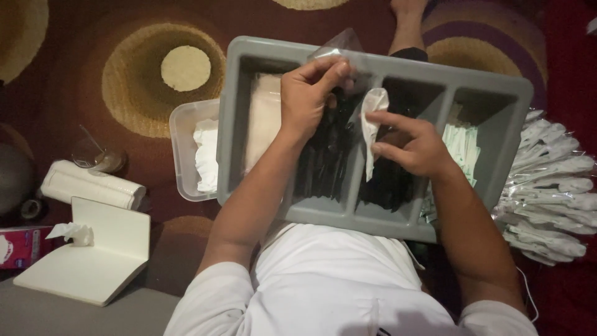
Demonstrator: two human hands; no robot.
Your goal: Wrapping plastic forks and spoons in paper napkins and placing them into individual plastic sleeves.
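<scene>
Dim indoor view, lit softly from above, with dark corners.

The white shirt [336,280] and the grey plastic divided tray [497,93] are lit most strongly. Glare is seen on the silvery wrapped packets [550,186]. The dark patterned carpet [93,62] is left murky. Slight softness and grain are noted throughout, and black contents are lost in shadow.

We spot a stack of clear-wrapped white spoon packets [550,186] fanned out on the carpet at far right, pale green sachets [463,152] in the tray's right compartment, black packets [323,162] mid-tray, and a red tissue box [15,246] at far left.
</scene>
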